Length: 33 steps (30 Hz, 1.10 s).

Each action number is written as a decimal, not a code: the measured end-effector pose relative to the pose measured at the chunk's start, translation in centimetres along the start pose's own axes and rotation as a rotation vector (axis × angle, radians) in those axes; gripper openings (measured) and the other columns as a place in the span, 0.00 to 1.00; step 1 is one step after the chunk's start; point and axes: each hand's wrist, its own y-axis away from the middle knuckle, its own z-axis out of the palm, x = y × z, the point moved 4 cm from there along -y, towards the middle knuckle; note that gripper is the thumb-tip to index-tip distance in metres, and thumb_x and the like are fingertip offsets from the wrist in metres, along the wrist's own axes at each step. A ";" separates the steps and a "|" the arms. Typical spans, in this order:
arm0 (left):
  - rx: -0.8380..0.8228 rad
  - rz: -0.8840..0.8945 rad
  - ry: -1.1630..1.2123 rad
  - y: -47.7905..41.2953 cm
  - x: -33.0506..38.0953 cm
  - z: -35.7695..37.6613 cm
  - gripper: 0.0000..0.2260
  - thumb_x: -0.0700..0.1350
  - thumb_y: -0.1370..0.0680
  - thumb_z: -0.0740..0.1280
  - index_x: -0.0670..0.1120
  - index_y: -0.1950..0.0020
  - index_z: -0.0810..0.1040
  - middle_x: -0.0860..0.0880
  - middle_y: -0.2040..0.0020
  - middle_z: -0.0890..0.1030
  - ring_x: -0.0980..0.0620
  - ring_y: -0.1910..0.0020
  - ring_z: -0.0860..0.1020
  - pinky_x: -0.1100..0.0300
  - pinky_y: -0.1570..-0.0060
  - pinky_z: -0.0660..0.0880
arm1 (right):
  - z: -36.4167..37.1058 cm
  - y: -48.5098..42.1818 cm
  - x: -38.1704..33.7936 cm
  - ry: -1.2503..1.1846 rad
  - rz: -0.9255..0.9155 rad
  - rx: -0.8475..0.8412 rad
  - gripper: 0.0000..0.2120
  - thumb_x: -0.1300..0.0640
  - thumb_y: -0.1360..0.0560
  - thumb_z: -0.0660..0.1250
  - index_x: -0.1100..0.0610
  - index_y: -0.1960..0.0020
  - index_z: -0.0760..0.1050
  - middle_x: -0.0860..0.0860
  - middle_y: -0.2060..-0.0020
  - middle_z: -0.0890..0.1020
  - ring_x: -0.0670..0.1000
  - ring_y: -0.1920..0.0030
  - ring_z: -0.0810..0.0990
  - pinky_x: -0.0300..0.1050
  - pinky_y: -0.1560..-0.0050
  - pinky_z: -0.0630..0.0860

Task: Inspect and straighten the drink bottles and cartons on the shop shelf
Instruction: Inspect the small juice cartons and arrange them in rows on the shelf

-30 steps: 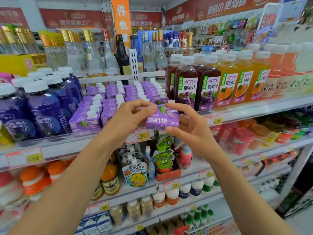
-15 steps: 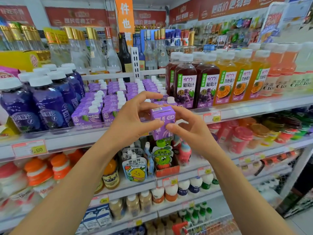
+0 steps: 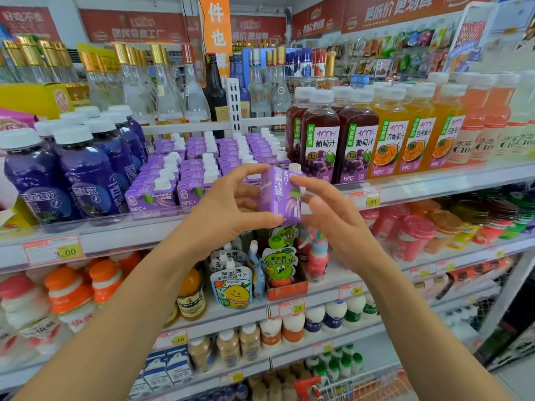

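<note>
Before the shelf, both hands, left at nine o'clock, right at three, grasp the purple carton, turning it, apparently for inspection.

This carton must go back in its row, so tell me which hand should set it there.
Left, probably. The left hand pinches the purple carton top and bottom; the right hand holds only its far side, where the grape juice bottles crowd in.
</note>
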 end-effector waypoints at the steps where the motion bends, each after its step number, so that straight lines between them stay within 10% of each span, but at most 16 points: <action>1: -0.016 0.042 -0.033 0.1 0.2 0.2 0.36 0.40 0.34 0.82 0.56 0.30 0.71 0.50 0.46 0.84 0.51 0.53 0.84 0.56 0.48 0.81 | 0.0 -0.1 0.1 -0.052 0.030 0.037 0.16 0.51 0.19 0.64 0.53 0.33 0.72 0.56 0.37 0.78 0.56 0.37 0.78 0.54 0.41 0.79; 6: -0.039 0.109 -0.046 0.2 0.8 0.7 0.38 0.38 0.30 0.78 0.58 0.26 0.66 0.58 0.46 0.80 0.55 0.52 0.81 0.65 0.50 0.78 | -0.5 -0.7 -0.1 -0.114 -0.003 0.139 0.14 0.68 0.24 0.69 0.56 0.45 0.69 0.50 0.54 0.77 0.47 0.58 0.80 0.39 0.58 0.78; 13: -0.001 0.058 0.012 -0.6 0.2 0.3 0.19 0.47 0.24 0.72 0.52 0.34 0.75 0.52 0.46 0.84 0.51 0.50 0.84 0.59 0.50 0.81 | -0.4 -0.9 -0.2 -0.044 0.013 0.182 0.18 0.61 0.27 0.72 0.56 0.41 0.68 0.49 0.51 0.81 0.53 0.50 0.81 0.46 0.53 0.80; 22: -0.014 0.250 -0.394 -1.1 -0.1 0.8 0.38 0.51 0.32 0.80 0.56 0.25 0.67 0.53 0.31 0.68 0.57 0.38 0.74 0.60 0.40 0.74 | -0.6 -1.7 -0.2 -0.041 0.170 0.377 0.13 0.60 0.25 0.72 0.60 0.41 0.76 0.56 0.51 0.84 0.52 0.57 0.85 0.48 0.58 0.82; 26: 0.159 0.510 -0.647 -1.6 0.5 1.0 0.27 0.54 0.30 0.76 0.46 0.34 0.79 0.50 0.40 0.77 0.54 0.41 0.74 0.60 0.42 0.70 | -0.8 -2.4 -0.8 -0.036 0.184 0.413 0.11 0.57 0.24 0.71 0.60 0.45 0.76 0.54 0.53 0.83 0.51 0.60 0.85 0.41 0.60 0.80; 33: 0.084 0.389 -0.359 -3.0 0.4 -0.4 0.19 0.58 0.23 0.68 0.52 0.35 0.77 0.62 0.48 0.79 0.70 0.52 0.76 0.75 0.51 0.68 | -2.1 -3.6 -1.9 0.088 0.070 0.295 0.11 0.60 0.21 0.67 0.59 0.39 0.77 0.55 0.55 0.84 0.47 0.59 0.83 0.43 0.55 0.81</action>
